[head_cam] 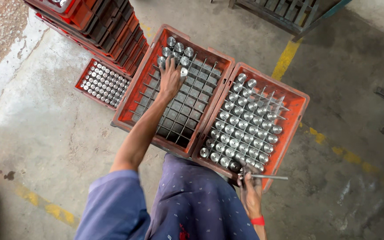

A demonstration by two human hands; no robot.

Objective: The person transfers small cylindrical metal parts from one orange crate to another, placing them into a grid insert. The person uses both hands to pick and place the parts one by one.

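Both hands are at work over two red crates on the concrete floor [45, 146], well apart from each other. The left hand [170, 79] reaches far forward into the left crate [134, 93], fingers spread down over the steel cylinders [178, 50] that fill only its far corner; a loose cylinder [184, 71] sits at its fingertips, and whether the fingers have closed on it cannot be told. The rest of that crate's grid of cells is bare. The right hand [250, 191] stays close to the body at the near edge of the right crate [299, 111], closed around a thin metal rod [270, 177] whose long axis runs sideways, pointing to the person's right. That crate's own shiny cylinders [241, 129] stand upright in rows, just beyond the right hand and far closer to it than to the left. A stack of more red crates [107, 26] and a small tray of parts [103, 83] lie farther left.
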